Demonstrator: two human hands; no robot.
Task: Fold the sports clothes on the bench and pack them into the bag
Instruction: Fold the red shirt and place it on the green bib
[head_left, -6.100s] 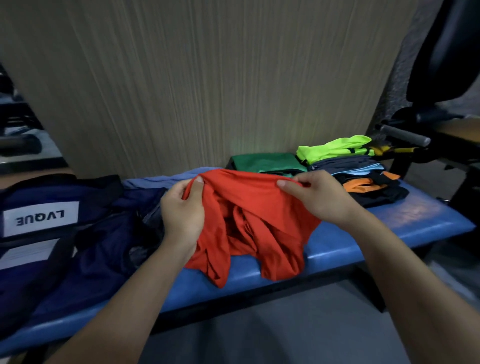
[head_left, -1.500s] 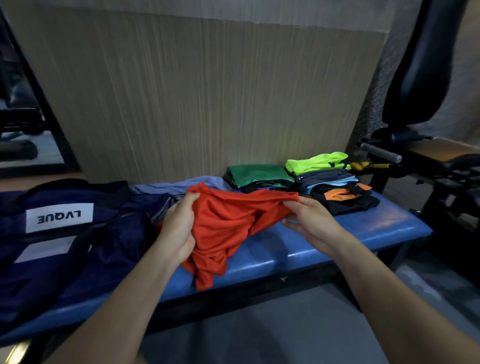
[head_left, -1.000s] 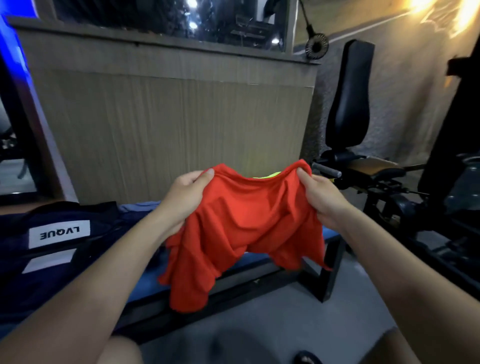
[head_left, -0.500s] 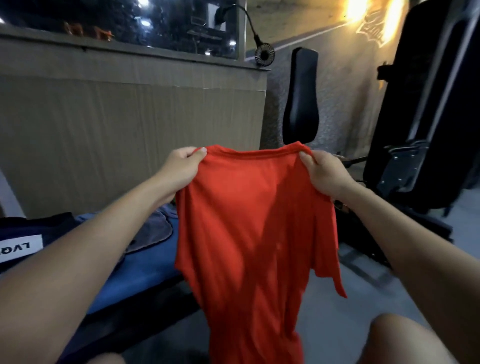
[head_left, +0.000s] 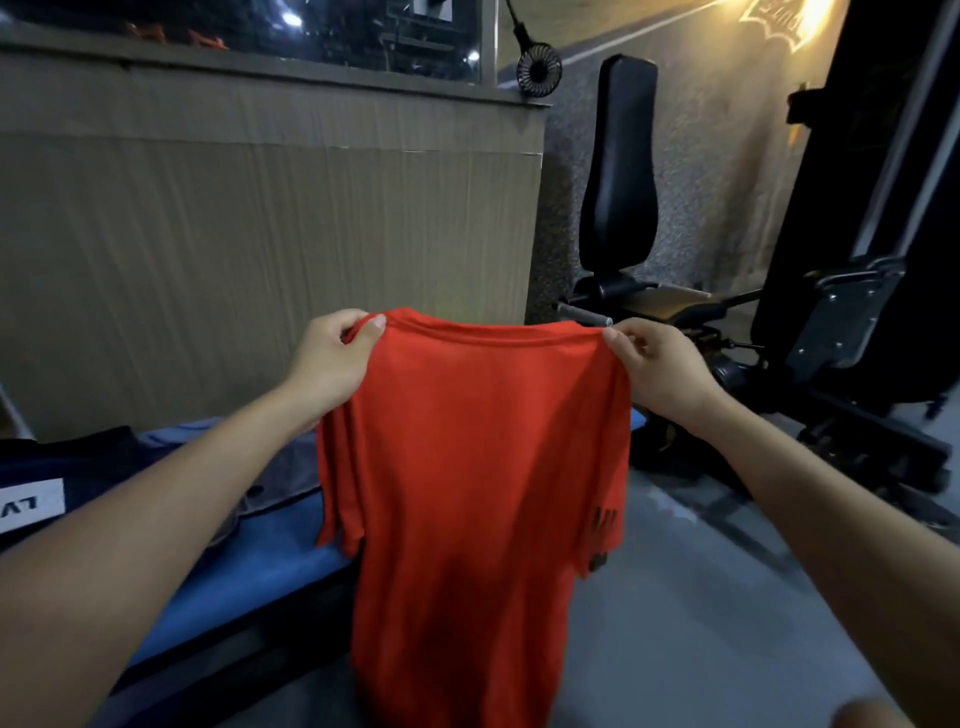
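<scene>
Red T-shirt (head_left: 467, 467): now lifted clear of the blue bench (head_left: 291, 566) and shaken out full length, left hand (head_left: 332, 358) and right hand (head_left: 660, 364) each pinching a shoulder, apart; ready for folding, bag (head_left: 47, 488) at left.

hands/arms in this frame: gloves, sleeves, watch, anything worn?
Nothing worn that shows. The left hand and right hand are bare: no gloves, no rings or markings visible. Both forearms are bare to the frame edge, with no sleeve cuff, watch or band in view. Upper arms are out of frame, so I cannot tell about sleeves there.
</scene>
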